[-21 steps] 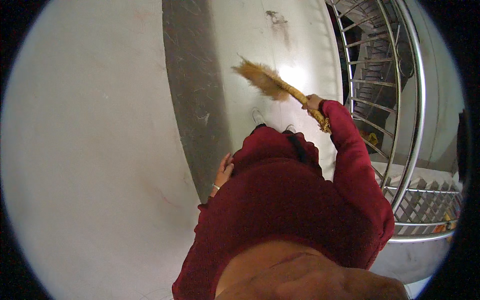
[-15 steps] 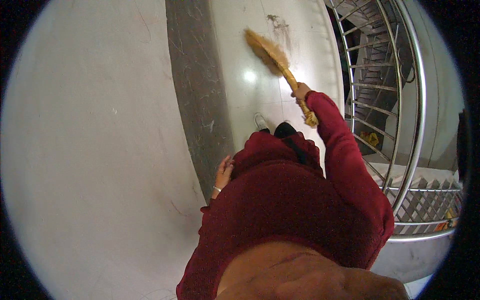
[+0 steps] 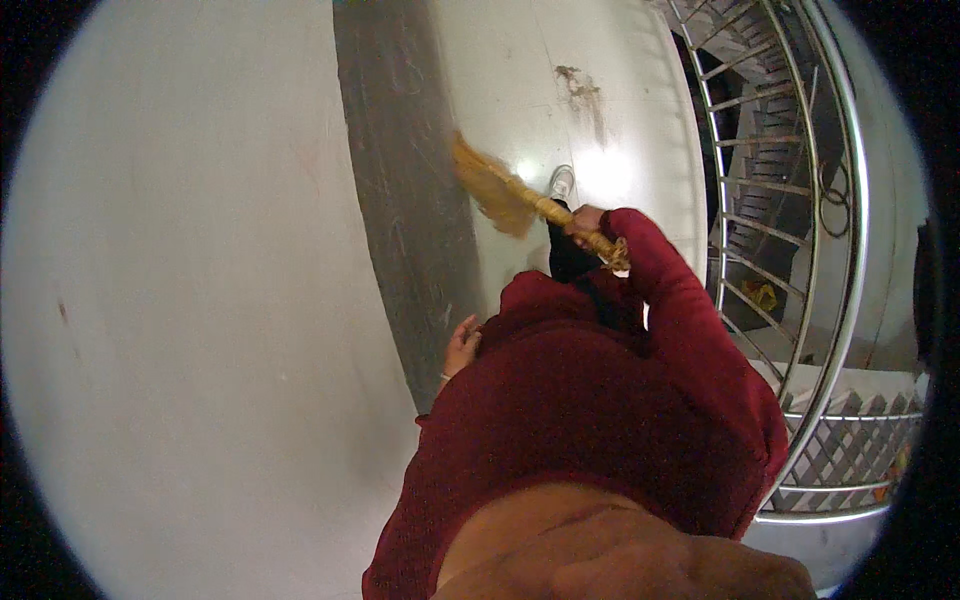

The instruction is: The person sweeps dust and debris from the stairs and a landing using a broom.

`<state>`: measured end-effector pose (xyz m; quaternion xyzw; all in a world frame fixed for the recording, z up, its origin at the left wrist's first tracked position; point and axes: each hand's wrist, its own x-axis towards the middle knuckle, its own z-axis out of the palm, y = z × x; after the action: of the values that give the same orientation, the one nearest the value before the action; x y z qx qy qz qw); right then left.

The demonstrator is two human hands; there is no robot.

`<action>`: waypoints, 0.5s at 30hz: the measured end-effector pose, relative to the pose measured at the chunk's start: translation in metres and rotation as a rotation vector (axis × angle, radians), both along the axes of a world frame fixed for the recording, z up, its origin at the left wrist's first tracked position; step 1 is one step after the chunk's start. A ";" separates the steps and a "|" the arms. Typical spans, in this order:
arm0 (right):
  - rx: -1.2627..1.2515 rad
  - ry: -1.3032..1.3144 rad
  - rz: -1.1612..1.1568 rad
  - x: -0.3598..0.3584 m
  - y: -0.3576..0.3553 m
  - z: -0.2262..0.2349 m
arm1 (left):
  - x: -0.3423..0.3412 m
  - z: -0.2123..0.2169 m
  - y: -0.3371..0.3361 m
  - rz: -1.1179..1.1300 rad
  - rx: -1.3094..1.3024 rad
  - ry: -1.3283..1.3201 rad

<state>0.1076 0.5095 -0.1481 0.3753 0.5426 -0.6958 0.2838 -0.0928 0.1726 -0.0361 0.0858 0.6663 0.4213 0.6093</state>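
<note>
Head view:
1. Broom (image 3: 541, 206), straw-coloured, with bound handle; slanted across the middle, ahead of the person's body; bristle end to the upper left, seen against the edge of the dark band and the pale floor; whether the bristles touch either cannot be told.
2. Right hand (image 3: 586, 222); fingers wrapped closely round the broom's handle, its knotted butt jutting out behind toward the sleeve.
3. Left hand (image 3: 462, 348), low beside the red clothing (image 3: 600, 400); fingers loosely bent, slightly parted, seemingly free of any hold; contact with the cloth cannot be told; pale bangle (image 3: 444, 376) at the wrist.
4. Floor (image 3: 500, 60), pale and glossy; dark smudge (image 3: 582, 95) beyond the broom; one light shoe (image 3: 562, 181) near the handle.
5. Wall (image 3: 200, 300), pale, on the left; dark band (image 3: 400, 180) between it and the floor.
6. Railing (image 3: 852, 220), shiny metal, along the right; stairs (image 3: 775, 135) seen through its bars.
</note>
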 end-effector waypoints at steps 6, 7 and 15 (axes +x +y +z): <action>0.097 -0.229 -0.126 0.019 0.153 0.005 | -0.010 0.028 0.129 -0.152 -0.165 0.142; 0.147 -0.224 -0.128 0.021 0.182 0.002 | -0.012 0.029 0.150 -0.153 -0.160 0.116; 0.398 -0.052 -0.344 -0.038 0.271 -0.020 | -0.033 0.025 0.229 -0.183 -0.058 0.083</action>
<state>0.0699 0.7800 -0.1676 0.5283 0.5896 -0.6035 0.0955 -0.1263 0.4020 -0.0112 0.1461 0.6921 0.3406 0.6194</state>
